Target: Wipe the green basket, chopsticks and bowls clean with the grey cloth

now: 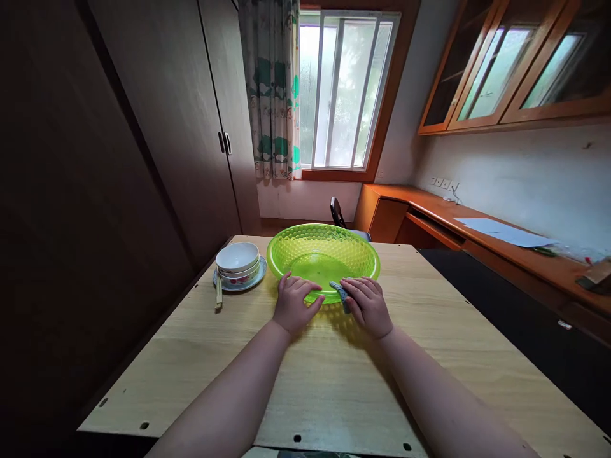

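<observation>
Green basin (pixel 323 254) was set upright on the worktop (pixel 334 381), centred ahead of the person and toward the far edge. Nothing was seen inside it.

Left hand (pixel 294 304) was laid palm-down at the near rim. Grip half-closed: fingers curled over the rim edge, thumb tucked against the outer wall. This was judged a steadying hold, since a light plastic basin would slide on the smooth board.

Right hand (pixel 366 306) was placed just beside it on the same near rim, knuckles up. Grip closed on a small grey item (pixel 340 294), which was pinched between thumb and forefinger and pressed against the rim. The item was mostly covered by the hand; possibly a cloth or scouring pad, but that could not be confirmed.

Left of the basin, near but apart, a stack of white bowls (pixel 237 257) was nested on a plate (pixel 241 284). Chopsticks (pixel 219 297) were laid just beside the plate's left edge, pointing toward the person. The stack was judged to be parked aside so that the space around the basin was left free for both arms.

Behind the far edge a chair back (pixel 337 211) was seen. Beyond it were a window (pixel 344 89) with a curtain (pixel 272 89), a dark wardrobe (pixel 191 127) at left, and a desk (pixel 477 222) carrying papers (pixel 501 230) along the right wall.
</observation>
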The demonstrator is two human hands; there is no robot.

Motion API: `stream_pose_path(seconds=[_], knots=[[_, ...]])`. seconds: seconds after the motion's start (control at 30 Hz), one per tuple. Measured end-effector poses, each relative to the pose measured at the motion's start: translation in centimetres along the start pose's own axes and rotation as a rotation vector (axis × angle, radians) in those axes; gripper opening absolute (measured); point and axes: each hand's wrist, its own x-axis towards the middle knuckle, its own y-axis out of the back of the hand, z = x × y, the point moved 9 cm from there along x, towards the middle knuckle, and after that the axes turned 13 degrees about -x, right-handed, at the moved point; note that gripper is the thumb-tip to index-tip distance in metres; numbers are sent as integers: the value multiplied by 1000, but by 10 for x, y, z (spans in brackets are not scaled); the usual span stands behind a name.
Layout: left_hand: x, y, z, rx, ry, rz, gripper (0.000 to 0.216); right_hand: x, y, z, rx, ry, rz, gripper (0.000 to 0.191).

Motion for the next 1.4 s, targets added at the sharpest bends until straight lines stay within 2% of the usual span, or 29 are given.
stream_pose_path(seconds=[0.17,0.67,0.9,1.1,1.23,1.4], knots=[[1,2,3,14,-7,-39,16,-1,-1,-4,41,11,10,32],[-5,4,-4,43,3,8,15,-1,-3,-6,-5,-51,-2,32],[-3,5,-2,48,-1,-44,15,0,-4,-24,-76,-26,-4,35],[1,3,4,80,-46,-143,18,-2,-7,-25,-84,-38,4,34],[1,10,-2,76,-84,-181,20,1,-10,-31,-69,-22,-19,33],[-3,24,-16,46,-81,-147,23,19,-18,-46,-75,-12,-107,29]])
